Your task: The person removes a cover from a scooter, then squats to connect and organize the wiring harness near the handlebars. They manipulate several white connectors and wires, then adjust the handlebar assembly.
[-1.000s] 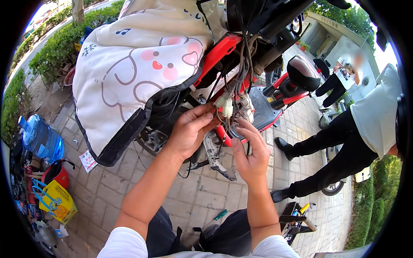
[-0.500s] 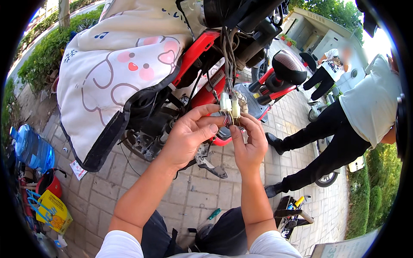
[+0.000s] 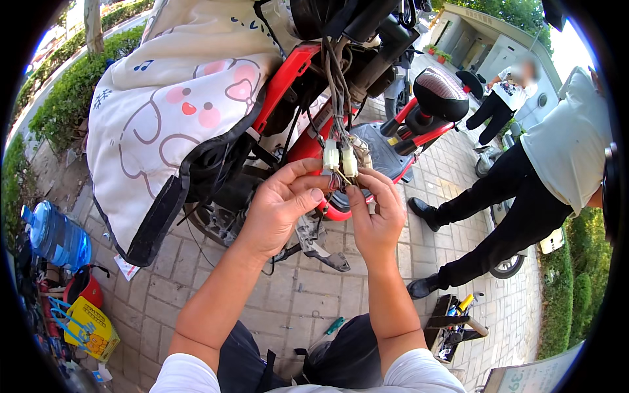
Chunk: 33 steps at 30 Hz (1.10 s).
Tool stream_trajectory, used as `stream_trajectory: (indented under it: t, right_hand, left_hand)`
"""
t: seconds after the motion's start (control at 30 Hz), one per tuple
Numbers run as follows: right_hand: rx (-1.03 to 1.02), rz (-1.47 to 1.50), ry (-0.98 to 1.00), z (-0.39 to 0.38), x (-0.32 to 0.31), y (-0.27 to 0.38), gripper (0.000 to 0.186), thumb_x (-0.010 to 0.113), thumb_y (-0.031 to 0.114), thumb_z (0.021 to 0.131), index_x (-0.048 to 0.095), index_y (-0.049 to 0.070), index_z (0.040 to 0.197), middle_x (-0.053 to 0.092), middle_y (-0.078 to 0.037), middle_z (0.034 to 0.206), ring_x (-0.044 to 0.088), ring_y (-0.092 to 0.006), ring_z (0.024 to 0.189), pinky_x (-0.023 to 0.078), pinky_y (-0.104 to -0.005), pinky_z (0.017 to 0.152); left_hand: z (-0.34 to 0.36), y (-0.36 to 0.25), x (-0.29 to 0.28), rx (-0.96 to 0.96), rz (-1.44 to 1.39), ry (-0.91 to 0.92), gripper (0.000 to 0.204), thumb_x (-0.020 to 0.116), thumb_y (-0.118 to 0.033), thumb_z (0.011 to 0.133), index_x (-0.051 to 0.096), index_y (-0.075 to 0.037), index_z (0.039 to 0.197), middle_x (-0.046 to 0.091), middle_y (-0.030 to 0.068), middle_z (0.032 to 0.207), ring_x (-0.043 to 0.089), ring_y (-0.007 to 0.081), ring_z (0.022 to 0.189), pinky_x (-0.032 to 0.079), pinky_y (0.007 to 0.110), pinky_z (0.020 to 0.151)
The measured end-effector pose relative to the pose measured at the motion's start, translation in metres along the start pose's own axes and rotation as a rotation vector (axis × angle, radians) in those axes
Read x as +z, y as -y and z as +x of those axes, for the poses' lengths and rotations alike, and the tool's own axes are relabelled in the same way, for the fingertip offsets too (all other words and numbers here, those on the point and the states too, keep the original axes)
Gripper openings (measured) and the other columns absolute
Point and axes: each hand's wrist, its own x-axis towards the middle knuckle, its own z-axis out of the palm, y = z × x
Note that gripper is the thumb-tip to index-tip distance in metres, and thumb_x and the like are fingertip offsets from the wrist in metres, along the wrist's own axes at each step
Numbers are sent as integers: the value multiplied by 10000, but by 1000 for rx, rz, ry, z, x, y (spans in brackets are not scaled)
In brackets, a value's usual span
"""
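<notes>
L hand (image 3: pixel 278 208) grip pinches thin wires (image 3: pixel 335 179) below white connectors (image 3: pixel 331 156); R hand's (image 3: pixel 378 215) pinches alongside. Connectors hang under cable bundle (image 3: pixel 336 85), red scooter (image 3: pixel 287 77) front. Risks I note: hard tug, terminal pulls out; lookalike housings, poss. mix-up.

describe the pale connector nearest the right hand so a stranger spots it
Find the red scooter with the cartoon-print cover. Follow its grey wires down to two pale connectors side by side. Yours is the right connector, sitting lower than its neighbour and nearer the right hand.
</notes>
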Motion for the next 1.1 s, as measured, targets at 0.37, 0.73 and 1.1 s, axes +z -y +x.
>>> stream_trajectory:
  t: [0.37,0.73,1.1]
  right_hand:
    - [-66,-39,20,3,-4,1,223,719,-36,765,659,-26,980,673,-155,1024,674,-276,923,525,-337,822]
    - [-54,-28,34,4,-5,3,214,696,-57,778,659,-29,987,671,-157,1031,671,-278,928,523,-338,824]
    - [-64,-46,45,4,-5,4,201,701,-54,779,657,-28,973,675,-154,1014,677,-275,918,526,-335,821]
  left_hand:
    - [2,2,-1,-7,-3,-26,437,602,37,866,477,47,1284,642,143,1125,609,180,1073,469,300,957]
    - [2,1,-4,-12,5,-18,422,596,34,874,480,43,1280,639,132,1122,607,177,1064,461,304,962]
    - [1,-3,-3,-14,24,-12,418,607,19,878,483,39,1276,638,131,1130,606,180,1068,462,313,967]
